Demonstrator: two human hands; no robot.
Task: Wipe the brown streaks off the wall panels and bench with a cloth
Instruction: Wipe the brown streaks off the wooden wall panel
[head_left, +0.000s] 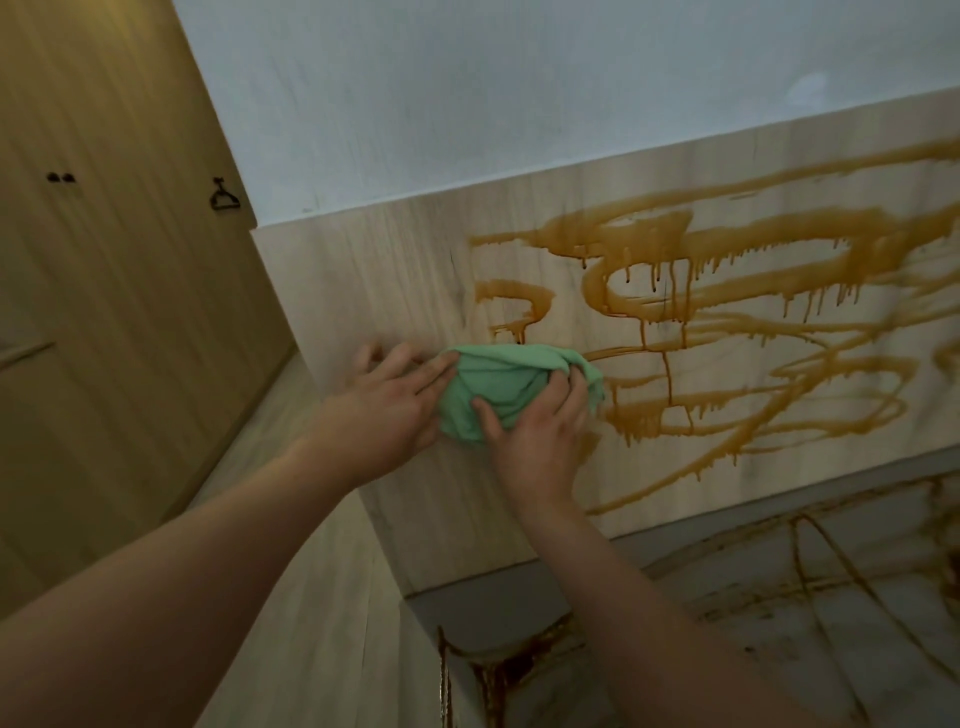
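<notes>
Head view: cloth sits between left hand and right hand.

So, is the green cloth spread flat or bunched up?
Bunched up: the cloth shows deep folds, gripped by the right hand against the wall panel.

Your right hand grips the bunched green cloth against the pale wall panel, your left hand touches its left edge with straight fingers, and dripping brown streaks cover the panel to the right and the tabletop below.
</notes>
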